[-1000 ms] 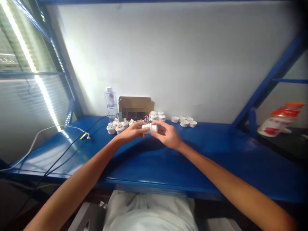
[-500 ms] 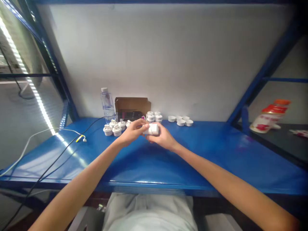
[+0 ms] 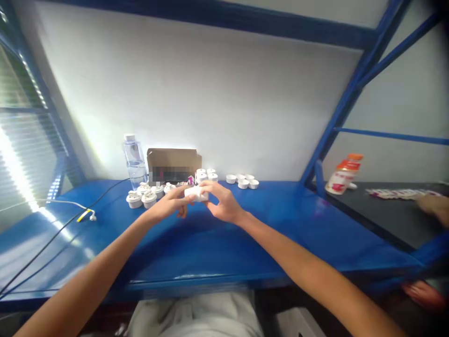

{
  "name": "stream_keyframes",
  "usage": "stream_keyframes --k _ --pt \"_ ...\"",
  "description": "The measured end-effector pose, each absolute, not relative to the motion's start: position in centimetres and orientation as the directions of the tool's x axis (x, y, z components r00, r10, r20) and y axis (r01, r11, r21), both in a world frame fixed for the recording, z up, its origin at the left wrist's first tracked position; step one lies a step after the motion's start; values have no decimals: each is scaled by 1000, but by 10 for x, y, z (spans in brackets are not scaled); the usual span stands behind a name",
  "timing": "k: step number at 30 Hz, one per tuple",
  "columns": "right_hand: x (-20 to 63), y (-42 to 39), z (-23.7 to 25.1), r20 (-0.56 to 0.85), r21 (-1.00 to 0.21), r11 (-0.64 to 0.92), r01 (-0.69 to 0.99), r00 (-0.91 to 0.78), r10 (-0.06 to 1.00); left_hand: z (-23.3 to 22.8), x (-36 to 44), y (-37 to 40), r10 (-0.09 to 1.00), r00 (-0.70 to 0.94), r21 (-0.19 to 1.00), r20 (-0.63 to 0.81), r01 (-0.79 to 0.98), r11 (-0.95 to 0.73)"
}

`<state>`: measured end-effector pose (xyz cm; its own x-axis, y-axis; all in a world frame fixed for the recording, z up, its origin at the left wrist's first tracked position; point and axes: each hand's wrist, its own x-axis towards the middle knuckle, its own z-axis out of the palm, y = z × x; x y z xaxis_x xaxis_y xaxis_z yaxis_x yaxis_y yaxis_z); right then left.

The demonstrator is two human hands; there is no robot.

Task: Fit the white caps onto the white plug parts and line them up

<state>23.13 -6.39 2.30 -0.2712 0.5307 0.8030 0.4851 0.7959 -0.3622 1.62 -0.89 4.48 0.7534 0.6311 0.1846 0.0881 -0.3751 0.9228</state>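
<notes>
Above the blue table, a small white cylindrical piece (image 3: 196, 193) lies sideways between my two hands. My left hand (image 3: 170, 204) grips its left end, the thumb along the near side. Around its right end, the fingers and thumb of my right hand (image 3: 225, 204) are closed. Part of the piece is hidden by the fingers, and its exact kind cannot be made out. Left of my left hand stand several white round pieces with raised tops (image 3: 149, 199). Behind my hands is a cluster of white round pieces with flat tops (image 3: 211, 177). Several shallow white cups (image 3: 243, 183) stand farther right.
A clear bottle (image 3: 134, 161) and an open cardboard box (image 3: 174, 160) stand by the back wall. Black and white cables (image 3: 87, 209) cross the left of the blue table (image 3: 266, 234). On the right dark table are an orange-capped bottle (image 3: 343, 175) and another person's blurred hand (image 3: 435, 208).
The view has swung to the right, so the scene sits farther left. My right-hand fingers have shifted over the top of the white piece. Another person's hand has come into view at right.
</notes>
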Motion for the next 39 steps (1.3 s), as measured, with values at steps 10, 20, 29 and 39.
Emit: stream_keyframes --k 10,20,29,39 --pt "219 -55 11 213 -977 213 -13 -88 973 42 17 -7 614 703 802 358 104 -588" --pt "212 -67 16 630 -701 647 300 -165 759 42 19 -6 769 623 944 145 145 -296" --pt "210 -64 13 496 -842 487 233 -24 868 43 23 -9 759 589 951 278 -60 -302" --pt "211 -53 10 441 -898 438 51 135 887 39 24 -9 843 533 984 69 101 -145"
